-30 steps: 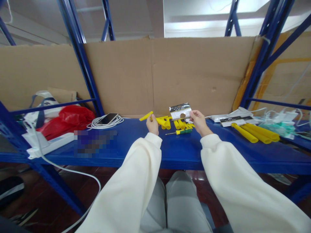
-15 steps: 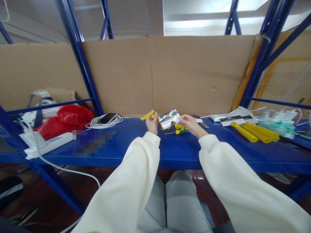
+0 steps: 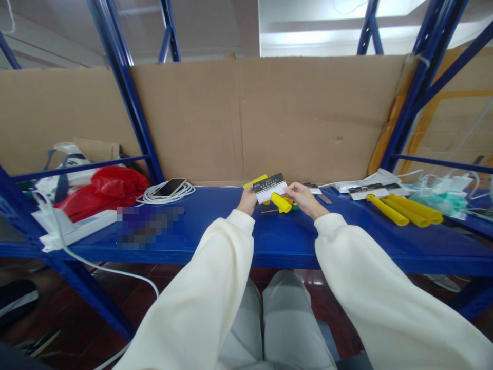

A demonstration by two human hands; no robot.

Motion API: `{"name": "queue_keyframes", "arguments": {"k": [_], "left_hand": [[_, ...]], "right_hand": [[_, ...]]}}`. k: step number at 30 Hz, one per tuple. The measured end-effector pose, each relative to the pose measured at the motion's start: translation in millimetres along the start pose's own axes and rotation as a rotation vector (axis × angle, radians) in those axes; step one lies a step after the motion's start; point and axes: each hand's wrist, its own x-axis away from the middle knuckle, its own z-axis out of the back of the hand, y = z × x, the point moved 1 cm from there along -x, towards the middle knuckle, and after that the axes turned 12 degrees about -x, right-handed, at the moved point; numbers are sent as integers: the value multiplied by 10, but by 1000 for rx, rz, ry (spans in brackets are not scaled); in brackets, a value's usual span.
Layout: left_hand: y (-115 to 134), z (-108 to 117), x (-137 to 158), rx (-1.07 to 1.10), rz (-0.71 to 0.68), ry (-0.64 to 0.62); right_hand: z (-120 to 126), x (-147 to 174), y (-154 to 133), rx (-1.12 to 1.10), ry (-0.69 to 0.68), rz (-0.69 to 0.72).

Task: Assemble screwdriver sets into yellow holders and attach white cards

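In the head view a flat black-and-white printed card is held over the blue shelf, between my two hands. My left hand is closed on the card's left end. A yellow strip shows just above that hand; its lower part is hidden. With thumb and fingertips, my right hand pinches the card's right edge. A yellow tube-like handle sticks out below the card, and I cannot tell whether it is joined to it. Beneath lies a screwdriver, its green-and-yellow handle mostly covered.
Yellow handles with black-and-white cards lie on the right of the blue shelf. A phone rests on a coiled white cable at left. Red plastic and a white power strip are farther left. Cardboard stands behind.
The card has turned from a shiny silvery look to its black-and-white printed face. My left hand and the yellow strip have shifted right, closer to the card. The right hand has barely moved.
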Motion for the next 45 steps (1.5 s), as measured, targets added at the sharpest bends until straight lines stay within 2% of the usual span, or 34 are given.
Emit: {"name": "queue_keyframes", "arguments": {"k": [8,18,32,38,45], "left_hand": [[40,-11,25,-15,-19,-32],[134,-55,120,-7,90,38],[149,-39,146,-68,15,167],[146,-18,113,-103,83,135],[125,-70,67,28,99,59]], "right_hand": [[2,5,9,-15,16,-4],[6,-15,18,-26,57,-19],[7,0,9,-14,106,-52],[7,-7,8,-36,102,-31],[-4,1,6,-46,95,-28]]}}
